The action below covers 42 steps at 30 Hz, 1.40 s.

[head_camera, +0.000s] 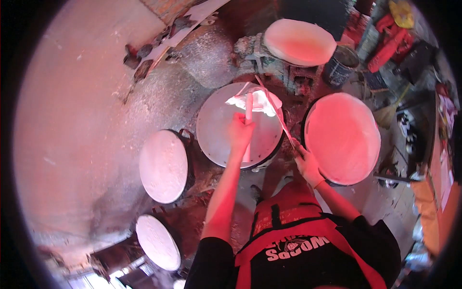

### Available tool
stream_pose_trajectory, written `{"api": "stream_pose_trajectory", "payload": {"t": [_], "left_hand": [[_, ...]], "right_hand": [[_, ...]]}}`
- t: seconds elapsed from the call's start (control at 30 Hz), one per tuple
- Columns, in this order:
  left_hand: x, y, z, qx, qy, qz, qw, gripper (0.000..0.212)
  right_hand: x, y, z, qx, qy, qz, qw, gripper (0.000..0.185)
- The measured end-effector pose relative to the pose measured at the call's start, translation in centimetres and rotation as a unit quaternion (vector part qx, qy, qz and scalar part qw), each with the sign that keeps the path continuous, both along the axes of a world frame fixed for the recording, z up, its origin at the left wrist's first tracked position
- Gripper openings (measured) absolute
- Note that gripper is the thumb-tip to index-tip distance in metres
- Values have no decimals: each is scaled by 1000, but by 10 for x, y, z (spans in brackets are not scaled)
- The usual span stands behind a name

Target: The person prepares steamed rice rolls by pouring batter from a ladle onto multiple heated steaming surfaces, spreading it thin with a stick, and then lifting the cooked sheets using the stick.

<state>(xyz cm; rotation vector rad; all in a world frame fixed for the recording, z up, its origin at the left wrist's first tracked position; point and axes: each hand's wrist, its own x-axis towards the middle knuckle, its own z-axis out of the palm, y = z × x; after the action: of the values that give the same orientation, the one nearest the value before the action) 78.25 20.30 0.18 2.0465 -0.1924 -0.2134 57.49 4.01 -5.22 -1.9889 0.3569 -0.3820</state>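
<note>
My left hand (241, 132) is closed around a smooth pale cylindrical roller (249, 106), held over a wide round pan-like surface (214, 126). A long thin flat stick (270, 97) is gripped at its near end by my right hand (306, 164). It slants from the right hand to the far side of the round surface. Near that far edge, a thin, glossy white sheet (258, 101) hangs in folds about the roller and the stick. Whether the sheet is stuck to either one cannot be told. My left forearm hides part of the surface's near rim.
A large round pale cover (343, 139) stands close on the right, another (299, 41) beyond on stacked blocks. Two more covers (164, 166) (158, 242) lie to the left. A dark bucket (341, 65) and a broom (388, 113) are on the right. A wall (72, 108) fills the left.
</note>
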Motion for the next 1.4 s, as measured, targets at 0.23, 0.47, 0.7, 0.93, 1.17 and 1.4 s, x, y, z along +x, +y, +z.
{"api": "stream_pose_trajectory", "payload": {"t": [0.23, 0.47, 0.7, 0.93, 1.17, 1.4], "left_hand": [[41, -4, 12, -286, 69, 37, 955, 18], [50, 92, 95, -446, 210, -31, 869, 19], [-29, 194, 52, -329, 413, 8, 849, 25], [-109, 226, 35, -339, 411, 97, 841, 23], [-132, 258, 5, -289, 333, 119, 889, 6], [-150, 257, -10, -277, 283, 130, 909, 8]], "right_hand": [[83, 53, -25, -16, 6, -127, 992, 44], [47, 99, 28, 562, 65, -138, 813, 38], [89, 162, 6, 513, -2, -222, 829, 37], [131, 141, 38, 466, 98, -103, 873, 37], [67, 114, 7, 451, 27, -235, 861, 31], [120, 121, 26, 409, 111, -55, 904, 40]]}}
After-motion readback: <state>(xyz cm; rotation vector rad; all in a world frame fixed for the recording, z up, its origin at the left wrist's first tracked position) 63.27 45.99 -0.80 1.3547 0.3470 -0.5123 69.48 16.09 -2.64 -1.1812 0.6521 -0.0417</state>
